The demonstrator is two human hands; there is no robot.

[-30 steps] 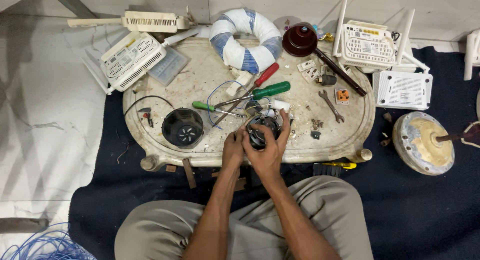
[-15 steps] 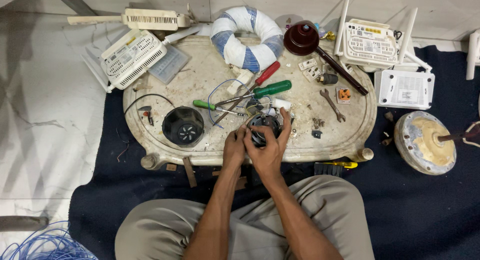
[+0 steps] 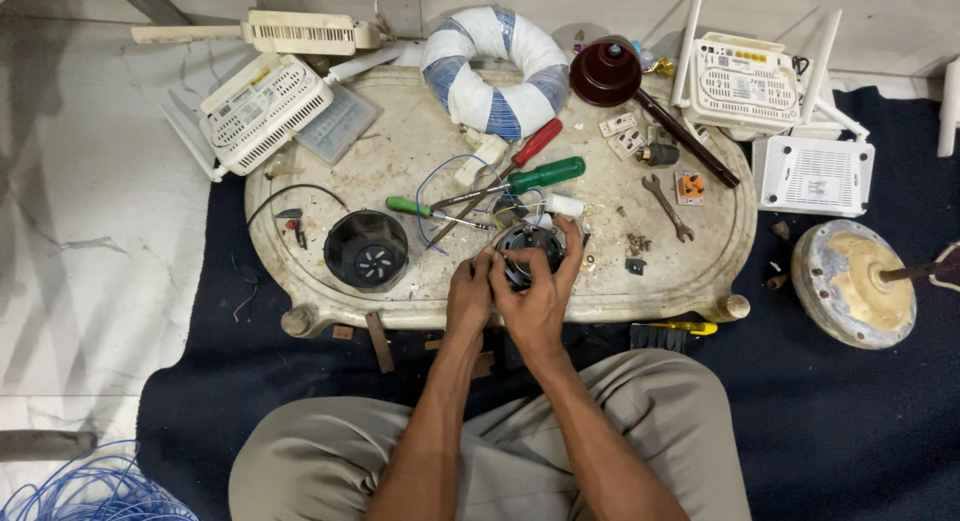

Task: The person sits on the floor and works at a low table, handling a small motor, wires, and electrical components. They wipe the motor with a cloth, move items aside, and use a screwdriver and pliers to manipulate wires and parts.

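Both hands meet over a small round dark motor [image 3: 530, 246] with coloured wires, near the front edge of a low oval cream tray table [image 3: 420, 151]. My right hand [image 3: 540, 296] wraps around the motor from the right, fingers curled over its top. My left hand [image 3: 470, 293] pinches at the motor's left side with its fingertips. Just beyond the motor lie a green-handled screwdriver [image 3: 525, 178], a red-handled screwdriver [image 3: 530, 146] and a smaller green-handled tool [image 3: 420, 209]. A black round fan housing [image 3: 366, 249] sits to the left of my hands.
A blue-and-white wound ring [image 3: 493, 71], a dark red cup on a stick [image 3: 610, 71], a spanner [image 3: 668, 208] and small parts lie on the table. White routers [image 3: 262, 111] [image 3: 750, 81] [image 3: 812, 176] surround it. A round motor plate [image 3: 853, 281] lies right; blue cable [image 3: 90, 491] lies bottom left.
Hardly anything differs: both hands stay on the motor, with only slight finger shifts on it.
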